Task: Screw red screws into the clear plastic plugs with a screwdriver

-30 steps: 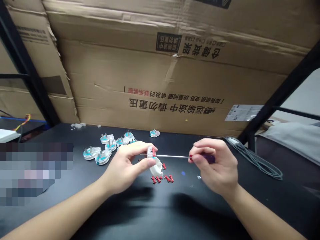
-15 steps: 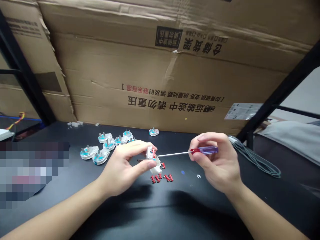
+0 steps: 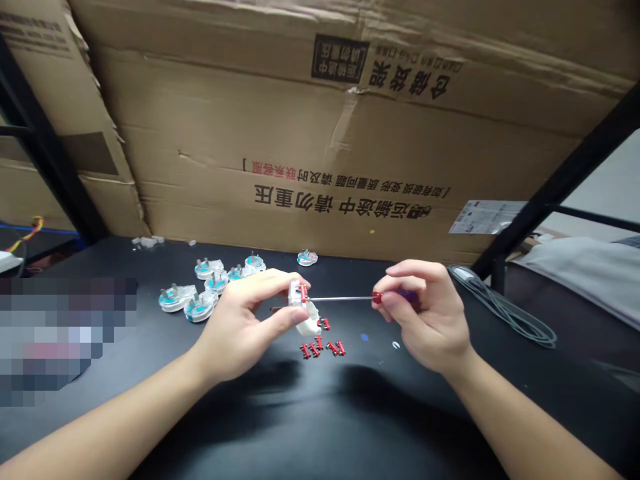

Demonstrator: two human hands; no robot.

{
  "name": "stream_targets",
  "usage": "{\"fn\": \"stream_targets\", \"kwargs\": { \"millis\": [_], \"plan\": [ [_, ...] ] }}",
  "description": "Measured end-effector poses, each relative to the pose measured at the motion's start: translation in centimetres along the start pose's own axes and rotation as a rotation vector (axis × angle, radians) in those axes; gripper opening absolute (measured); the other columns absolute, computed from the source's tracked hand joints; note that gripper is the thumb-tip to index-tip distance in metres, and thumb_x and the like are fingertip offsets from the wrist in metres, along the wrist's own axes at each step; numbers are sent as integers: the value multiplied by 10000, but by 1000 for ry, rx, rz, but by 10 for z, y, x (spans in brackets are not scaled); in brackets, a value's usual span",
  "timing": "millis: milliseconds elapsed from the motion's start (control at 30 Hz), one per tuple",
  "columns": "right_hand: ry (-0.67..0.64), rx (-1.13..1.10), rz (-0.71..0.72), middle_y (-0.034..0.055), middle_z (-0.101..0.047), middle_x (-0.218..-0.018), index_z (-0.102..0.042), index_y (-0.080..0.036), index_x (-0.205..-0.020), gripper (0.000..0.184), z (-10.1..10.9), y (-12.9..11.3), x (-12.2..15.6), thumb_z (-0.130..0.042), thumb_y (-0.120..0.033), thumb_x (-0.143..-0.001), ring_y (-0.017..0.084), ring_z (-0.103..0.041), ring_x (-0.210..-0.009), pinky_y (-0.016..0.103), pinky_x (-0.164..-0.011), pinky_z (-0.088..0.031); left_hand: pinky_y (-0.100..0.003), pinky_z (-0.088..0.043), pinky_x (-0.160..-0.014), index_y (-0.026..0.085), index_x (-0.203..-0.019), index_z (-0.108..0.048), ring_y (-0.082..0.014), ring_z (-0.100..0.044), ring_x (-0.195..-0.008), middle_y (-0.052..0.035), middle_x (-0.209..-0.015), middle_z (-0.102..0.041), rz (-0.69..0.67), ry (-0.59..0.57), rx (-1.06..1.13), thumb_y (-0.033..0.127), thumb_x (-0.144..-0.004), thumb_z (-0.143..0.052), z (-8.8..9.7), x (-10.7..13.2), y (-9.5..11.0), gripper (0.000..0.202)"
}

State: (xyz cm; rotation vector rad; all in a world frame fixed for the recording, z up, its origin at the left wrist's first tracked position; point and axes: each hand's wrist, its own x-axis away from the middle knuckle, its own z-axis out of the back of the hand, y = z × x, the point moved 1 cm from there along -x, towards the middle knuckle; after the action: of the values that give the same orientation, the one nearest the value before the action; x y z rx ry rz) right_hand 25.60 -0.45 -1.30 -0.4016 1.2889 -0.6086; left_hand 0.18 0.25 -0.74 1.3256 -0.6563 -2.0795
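Observation:
My left hand (image 3: 245, 323) pinches a small white plug part (image 3: 299, 294) with a red piece on it, thumb below and fingers above. My right hand (image 3: 430, 313) grips a screwdriver (image 3: 345, 298) with a purple handle and red collar; its thin metal shaft runs leftward and its tip meets the red piece on the plug part. A white plug cover (image 3: 311, 324) lies on the black table (image 3: 320, 413) just under the held part. Several small red pieces (image 3: 323, 347) lie beside that cover.
Several white and teal plug halves (image 3: 210, 290) lie in a cluster to the left, and one (image 3: 307, 257) sits farther back. A large cardboard box (image 3: 330, 133) stands behind. A grey cable (image 3: 505, 310) runs along the right, by a black frame post (image 3: 550, 193).
My right hand turned on the screwdriver, so the purple handle that showed half a second ago is now mostly covered by my fingers. The shaft came level. The view shifted slightly.

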Motion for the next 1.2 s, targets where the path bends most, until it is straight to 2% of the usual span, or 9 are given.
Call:
{"fn": "stream_targets", "kwargs": {
  "millis": [100,233,367,567,633,700,800,967,1200],
  "plan": [
    [-12,-15,42,-1,-634,-877,-561,-288,-1107,269,0,0,1,-659,-165,-889,134,-628,-730,240,-574,-507,-274,-509,-844,196,-978,-732,-190,-673,-929,-43,-1005,-741,-3,2,-20,311,-886,-682,1,0,0,156],
    [3,-10,8,-12,-608,-750,-549,-275,-1148,182,0,0,2,-537,-220,-975,115,-585,-600,227,-498,-467,-288,-512,-844,184,-963,-730,-200,-673,-921,-56,-995,-741,-6,-11,-49,332,-888,-676,1,1,1,175],
    [14,52,59,4,-617,-878,-541,-287,-1105,284,0,-3,1,-658,-157,-881,137,-628,-714,248,-555,-515,-301,-520,-849,192,-993,-735,-215,-676,-946,-63,-1024,-745,19,2,-50,350,-895,-662,1,1,-2,200],
    [-19,75,-19,-17,-643,-795,-548,-291,-1155,256,0,-3,1,-587,-166,-934,132,-649,-679,244,-574,-521,-307,-522,-867,193,-1004,-740,-218,-679,-964,-65,-1038,-751,29,13,-54,362,-891,-666,1,1,-2,216],
    [-44,131,21,-7,-643,-863,-562,-291,-1122,290,0,-5,0,-638,-137,-888,138,-648,-731,246,-589,-520,-308,-523,-869,194,-1004,-741,-219,-680,-964,-62,-1041,-753,40,12,-52,370,-891,-665,2,0,-1,222],
    [-121,208,61,5,-640,-895,-593,-279,-1100,273,0,-8,-3,-642,-130,-876,136,-627,-737,248,-588,-505,-308,-525,-871,192,-1004,-741,-220,-682,-960,-60,-1035,-756,49,15,-51,376,-890,-665,3,0,0,230],
    [-216,338,93,8,-631,-792,-654,-241,-1058,178,0,-11,-6,-584,-154,-920,127,-573,-653,264,-578,-475,-305,-528,-872,195,-1018,-740,-219,-685,-959,-58,-1034,-759,56,25,-30,384,-890,-663,3,-1,1,241],
    [-192,355,92,11,-610,-746,-682,-224,-1035,159,0,-11,-7,-565,-178,-939,129,-533,-611,273,-550,-435,-322,-535,-889,202,-1075,-737,-241,-690,-996,-71,-1079,-759,59,36,18,404,-883,-669,2,0,1,288],
    [-215,329,88,15,-631,-775,-692,-230,-1041,175,0,-13,-6,-568,-168,-935,134,-561,-648,271,-574,-450,-343,-537,-906,198,-1079,-736,-246,-689,-1002,-75,-1076,-762,52,16,6,391,-877,-668,0,0,2,288]
  ]
}}
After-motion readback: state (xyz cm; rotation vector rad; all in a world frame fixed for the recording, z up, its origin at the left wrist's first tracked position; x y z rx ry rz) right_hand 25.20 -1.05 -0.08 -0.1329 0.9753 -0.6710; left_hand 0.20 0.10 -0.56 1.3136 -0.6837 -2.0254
